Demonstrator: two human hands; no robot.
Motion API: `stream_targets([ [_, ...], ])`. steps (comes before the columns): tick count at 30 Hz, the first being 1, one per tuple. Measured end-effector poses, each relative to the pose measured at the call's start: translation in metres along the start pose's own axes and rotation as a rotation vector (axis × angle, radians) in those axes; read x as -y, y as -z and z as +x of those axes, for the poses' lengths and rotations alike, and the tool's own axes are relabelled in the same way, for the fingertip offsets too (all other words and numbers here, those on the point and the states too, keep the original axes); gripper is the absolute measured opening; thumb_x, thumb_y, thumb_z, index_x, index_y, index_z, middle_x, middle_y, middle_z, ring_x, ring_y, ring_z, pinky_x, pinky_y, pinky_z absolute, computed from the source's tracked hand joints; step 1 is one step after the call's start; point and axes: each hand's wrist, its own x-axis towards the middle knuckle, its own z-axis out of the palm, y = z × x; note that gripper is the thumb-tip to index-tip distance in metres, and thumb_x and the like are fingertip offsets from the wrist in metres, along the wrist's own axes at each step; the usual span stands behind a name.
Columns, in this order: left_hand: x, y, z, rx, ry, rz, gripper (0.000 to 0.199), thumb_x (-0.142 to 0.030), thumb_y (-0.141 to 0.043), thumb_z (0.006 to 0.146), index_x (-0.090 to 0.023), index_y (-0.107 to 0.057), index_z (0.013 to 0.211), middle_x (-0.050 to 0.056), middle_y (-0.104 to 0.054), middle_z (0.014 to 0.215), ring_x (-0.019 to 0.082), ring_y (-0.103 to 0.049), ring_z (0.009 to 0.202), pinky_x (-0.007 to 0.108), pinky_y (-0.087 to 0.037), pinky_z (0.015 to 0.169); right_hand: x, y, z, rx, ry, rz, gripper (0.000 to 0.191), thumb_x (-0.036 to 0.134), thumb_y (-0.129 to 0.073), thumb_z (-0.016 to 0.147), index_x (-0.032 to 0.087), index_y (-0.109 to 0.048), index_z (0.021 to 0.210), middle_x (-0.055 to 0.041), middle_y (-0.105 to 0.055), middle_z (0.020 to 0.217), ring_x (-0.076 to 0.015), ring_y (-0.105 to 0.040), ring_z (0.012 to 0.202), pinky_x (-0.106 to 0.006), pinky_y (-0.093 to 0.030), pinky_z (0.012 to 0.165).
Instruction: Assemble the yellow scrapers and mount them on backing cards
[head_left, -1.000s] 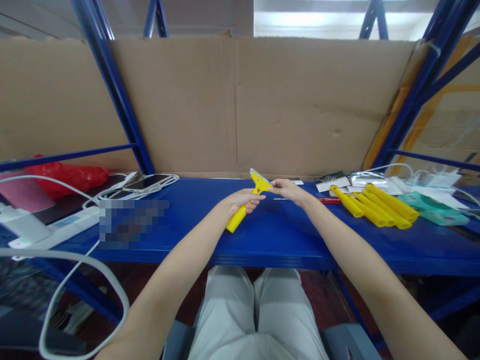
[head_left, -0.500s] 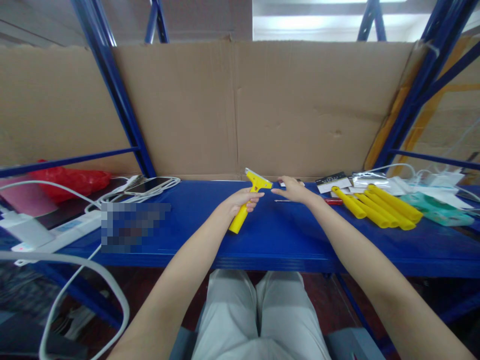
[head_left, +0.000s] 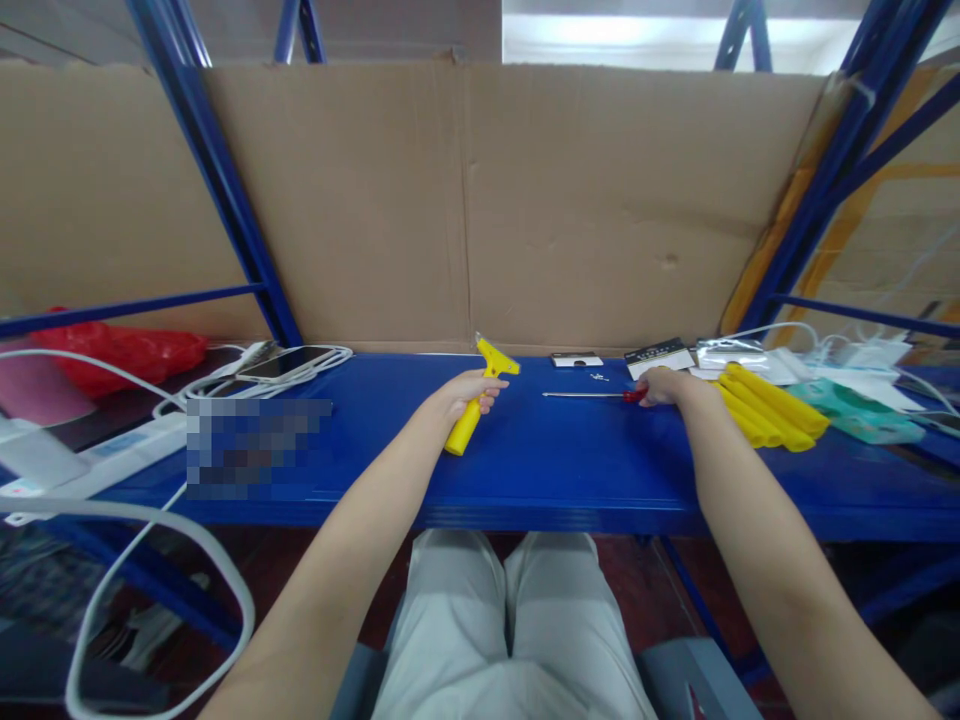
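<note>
My left hand [head_left: 474, 392] is closed around a yellow scraper [head_left: 465, 428], its wide head pointing up and away and its handle end tilted down toward me. On the right, my right hand [head_left: 661, 386] grips the red handle of a screwdriver [head_left: 589, 395], whose metal shaft points left along the table. Some tiny screws [head_left: 598, 377] lie just beyond the shaft. Behind them is a small black and white card box [head_left: 576, 360]. Several yellow handles [head_left: 776, 408] lie side by side, right of my right hand.
Black and white packets [head_left: 660, 357] and a green plastic packet [head_left: 862, 410] lie at the right on the blue table [head_left: 540, 470]. At the left are a phone [head_left: 289, 364], coiled white cables, a power strip [head_left: 135, 450] and a red bag [head_left: 127, 350]. Cardboard [head_left: 360, 210] stands behind.
My right hand has moved right, away from the scraper head, and taken hold of the screwdriver handle. My left hand still holds the scraper. The view has shifted slightly.
</note>
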Motion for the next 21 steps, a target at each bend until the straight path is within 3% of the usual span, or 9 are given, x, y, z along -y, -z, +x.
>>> stream_targets([
  [3, 0.000, 0.000, -0.001, 0.004, 0.005, 0.001, 0.021, -0.002, -0.051, 0.083, -0.019, -0.040, 0.077, -0.012, -0.036, 0.043, 0.002, -0.028, 0.028, 0.014, -0.020, 0.033, -0.004, 0.001, 0.002, 0.079, 0.029, 0.055, 0.029, 0.025, -0.070, 0.064, 0.023, -0.072, 0.093, -0.0075, -0.070, 0.090, -0.0242, -0.065, 0.082, -0.035, -0.048, 0.072],
  [8, 0.002, 0.003, 0.002, 0.011, 0.009, -0.009, 0.020, -0.003, -0.052, 0.082, -0.019, -0.041, 0.078, -0.011, -0.037, 0.044, 0.002, -0.031, 0.029, 0.014, -0.021, 0.033, -0.003, 0.000, 0.000, 0.004, 0.144, 0.156, 0.024, 0.031, -0.071, 0.062, 0.026, -0.072, 0.085, -0.0060, -0.069, 0.083, -0.0245, -0.064, 0.079, -0.034, -0.048, 0.068],
  [13, 0.003, 0.006, 0.003, -0.002, 0.023, -0.020, 0.020, -0.003, -0.054, 0.082, -0.019, -0.042, 0.080, -0.011, -0.038, 0.045, 0.002, -0.032, 0.029, 0.013, -0.021, 0.033, 0.011, 0.000, -0.005, 0.019, 0.273, 0.307, 0.022, 0.039, -0.066, 0.067, 0.024, -0.070, 0.084, -0.0047, -0.068, 0.081, -0.0224, -0.062, 0.079, -0.034, -0.048, 0.072],
  [21, 0.002, 0.007, 0.004, -0.038, 0.075, -0.022, 0.020, -0.003, -0.049, 0.085, -0.019, -0.039, 0.079, -0.012, -0.037, 0.043, 0.002, -0.029, 0.028, 0.013, -0.021, 0.032, 0.018, 0.006, -0.015, 0.061, 0.281, 0.424, 0.020, 0.035, -0.060, 0.071, 0.022, -0.066, 0.085, -0.0048, -0.068, 0.084, -0.0217, -0.062, 0.080, -0.035, -0.047, 0.077],
])
